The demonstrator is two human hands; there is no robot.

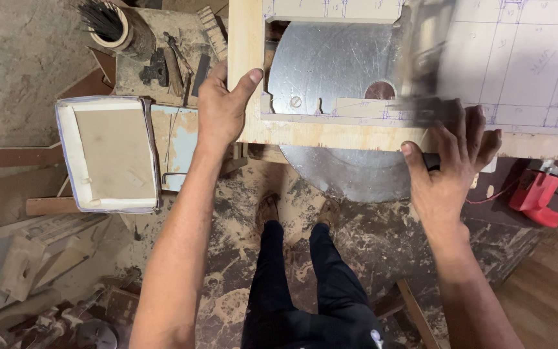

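Observation:
My left hand (222,106) grips the left upright of a pale wooden frame (245,39), thumb on top near its lower corner. My right hand (450,161) holds the handle end of a metal square (424,45), whose blurred steel blade runs up over the frame's lower rail (330,134). Behind the frame lies a round grey metal disc (330,64) with a hole and a notch. A white board with blue drawn lines (524,58) lies to the right, under the square.
A white shallow tray (108,155) sits to the left. A tape roll holding dark sticks (108,22) and small tools (163,64) rest on a dusty bench behind. A red device with wires (537,194) lies right. My feet (298,213) stand on a sawdust-covered floor.

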